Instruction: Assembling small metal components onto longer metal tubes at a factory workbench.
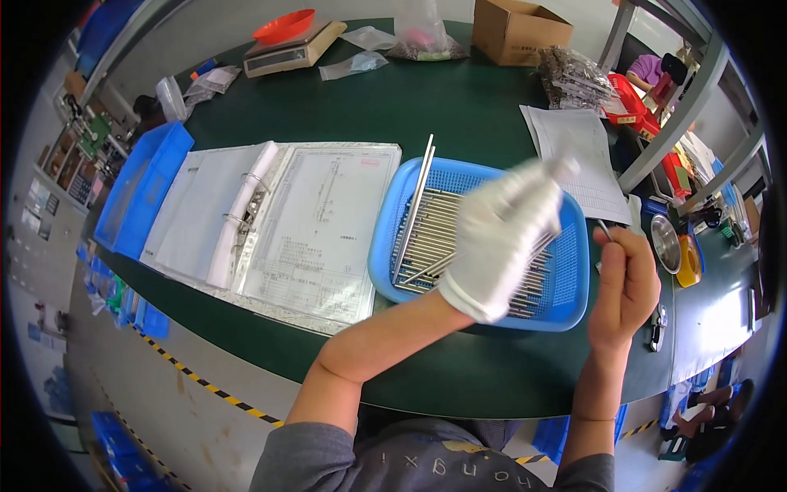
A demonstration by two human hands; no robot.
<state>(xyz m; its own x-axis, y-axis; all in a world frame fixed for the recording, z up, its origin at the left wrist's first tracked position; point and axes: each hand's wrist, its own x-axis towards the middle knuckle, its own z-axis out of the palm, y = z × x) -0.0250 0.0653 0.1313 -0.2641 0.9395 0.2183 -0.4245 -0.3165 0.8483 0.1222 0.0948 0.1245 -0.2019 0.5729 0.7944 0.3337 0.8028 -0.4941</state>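
A blue plastic basket (382, 261) on the green table holds many thin metal rods (434, 234), most lying side by side. Two longer rods (416, 205) lean on its left side, their ends above the rim. Over the basket's right half is my left hand (504, 234) in a white glove. Motion smears its fingers, so I cannot see whether they grip anything. My bare right hand (625, 283) is closed just right of the basket, with the end of a thin metal rod (605, 230) showing at its fingertips.
An open ring binder (320, 230) lies left of the basket, beside a blue bin (143, 193). Farther back stand a scale (291, 51) with a red tray and a cardboard box (520, 33). Paper sheets (574, 152) and a metal bowl (666, 243) are at right. Another person (648, 70) sits far right.
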